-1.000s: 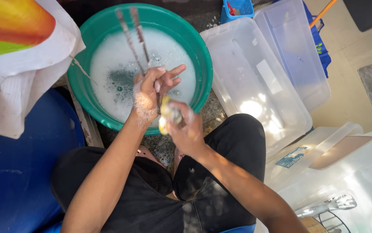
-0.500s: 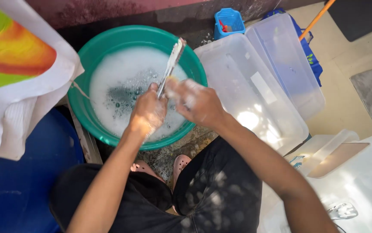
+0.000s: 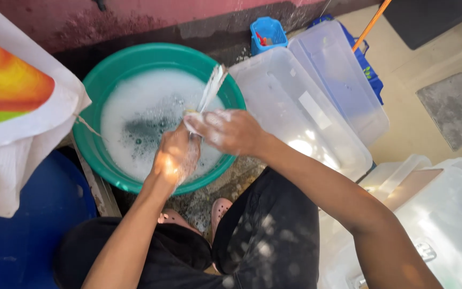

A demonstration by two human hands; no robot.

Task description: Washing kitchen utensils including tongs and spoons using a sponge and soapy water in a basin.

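Note:
Over the near right rim of a green basin point(image 3: 108, 77) full of soapy water point(image 3: 140, 115), my left hand point(image 3: 175, 158) grips the lower end of a metal utensil point(image 3: 212, 88) that points up and to the right. My right hand point(image 3: 228, 131), covered in suds, is closed around a yellow-and-white sponge point(image 3: 191, 119) pressed against the utensil just above my left hand. What kind of utensil it is stays unclear through the foam.
Two clear plastic tubs point(image 3: 295, 107) point(image 3: 343, 75) lie right of the basin, more clear containers point(image 3: 445, 214) at lower right. A small blue box point(image 3: 269, 31) stands by the wall, an orange stick point(image 3: 369, 24) beyond it. A white printed bag point(image 3: 17, 101) and blue surface point(image 3: 22, 230) sit left.
The view shifted so the basin sits more central. Both hands stayed on the utensil and sponge; the right hand slid a little along the utensil.

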